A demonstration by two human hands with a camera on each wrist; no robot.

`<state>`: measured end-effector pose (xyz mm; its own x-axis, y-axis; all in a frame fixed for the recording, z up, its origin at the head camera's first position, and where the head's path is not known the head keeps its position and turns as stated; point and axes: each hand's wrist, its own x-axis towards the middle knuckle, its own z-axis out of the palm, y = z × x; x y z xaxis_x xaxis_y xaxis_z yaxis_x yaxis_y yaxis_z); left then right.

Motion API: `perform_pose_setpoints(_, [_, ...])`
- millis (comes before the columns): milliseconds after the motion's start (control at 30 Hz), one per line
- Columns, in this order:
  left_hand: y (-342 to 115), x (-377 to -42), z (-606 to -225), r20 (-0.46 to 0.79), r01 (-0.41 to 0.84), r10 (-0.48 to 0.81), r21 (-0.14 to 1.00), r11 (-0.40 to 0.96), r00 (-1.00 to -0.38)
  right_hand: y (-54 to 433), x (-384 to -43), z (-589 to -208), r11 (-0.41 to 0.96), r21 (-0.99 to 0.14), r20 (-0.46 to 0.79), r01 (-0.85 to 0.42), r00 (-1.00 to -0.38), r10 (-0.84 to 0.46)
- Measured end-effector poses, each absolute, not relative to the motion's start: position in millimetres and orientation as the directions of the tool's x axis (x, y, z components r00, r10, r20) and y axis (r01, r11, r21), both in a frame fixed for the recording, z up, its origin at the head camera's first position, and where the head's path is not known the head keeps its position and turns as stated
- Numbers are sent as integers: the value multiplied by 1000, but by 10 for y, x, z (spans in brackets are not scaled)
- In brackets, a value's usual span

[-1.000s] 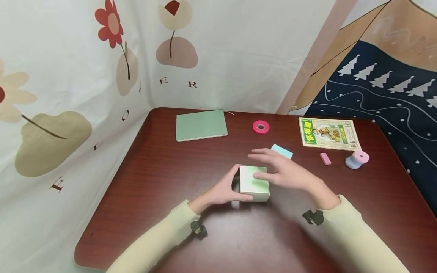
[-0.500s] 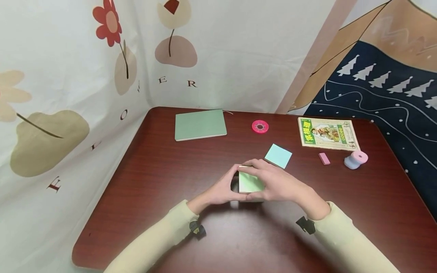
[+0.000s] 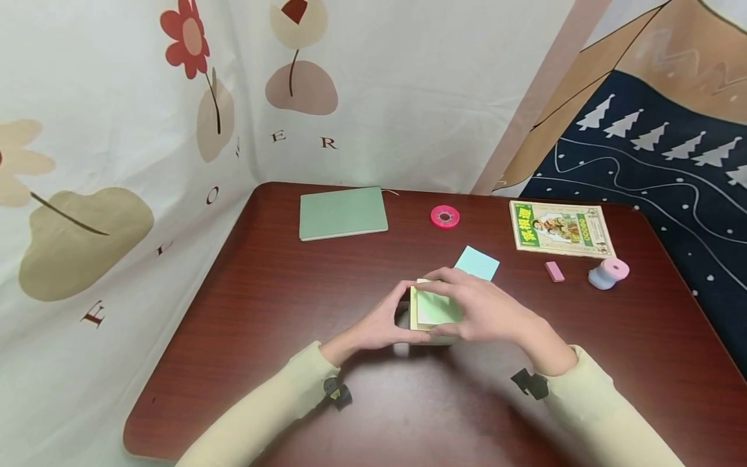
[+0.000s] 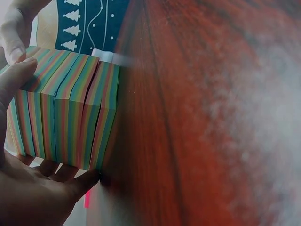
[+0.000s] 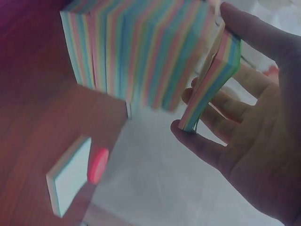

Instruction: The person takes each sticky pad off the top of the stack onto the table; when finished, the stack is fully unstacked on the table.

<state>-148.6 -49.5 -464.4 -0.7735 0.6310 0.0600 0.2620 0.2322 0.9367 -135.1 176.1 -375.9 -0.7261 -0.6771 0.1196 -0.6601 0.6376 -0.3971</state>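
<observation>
A block of stacked sticky note pads [image 4: 70, 108], striped in pastel colours on its sides, stands on the table. My left hand [image 3: 382, 324] holds the block from the left, thumb on the near side and fingers on the far side. My right hand [image 3: 487, 308] pinches the top sticky note pad [image 3: 436, 309], green on its upper face. In the right wrist view this thin pad [image 5: 214, 75] is tilted and apart from the block, with a gap between. A separate light blue sticky note pad [image 3: 477, 264] lies just beyond the right hand.
On the brown table [image 3: 280, 279] lie a green notebook [image 3: 343, 214] and a pink-red ring-shaped roll [image 3: 445, 216] at the back. To the right are an illustrated booklet [image 3: 561, 228], a small pink block [image 3: 554, 272] and a pink-and-white spool-like item [image 3: 608, 273]. Printed cloth [image 3: 397, 97] hangs behind.
My right hand has come down over the block, pinched the top sticky note pad and shifted it slightly right, off the block. The left hand has stayed in place.
</observation>
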Motion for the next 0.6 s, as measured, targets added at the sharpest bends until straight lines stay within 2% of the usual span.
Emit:
perform_pose_setpoints(200, [-487, -1497, -4660, 70, 270, 627, 935, 229, -776, 2103, -1369, -3694, 755, -392, 96, -526, -840, -534])
perform_pose_setpoints(367, [-484, -1506, -4670, 72, 278, 625, 930, 239, -778, 2495, -1447, -3815, 848, -359, 54, -390, -916, -399])
perform_pose_setpoints(600, [-484, -1502, -4674, 71, 288, 628, 924, 250, -775, 2858, -1499, -4136, 908, -338, -45, -249, -959, -280])
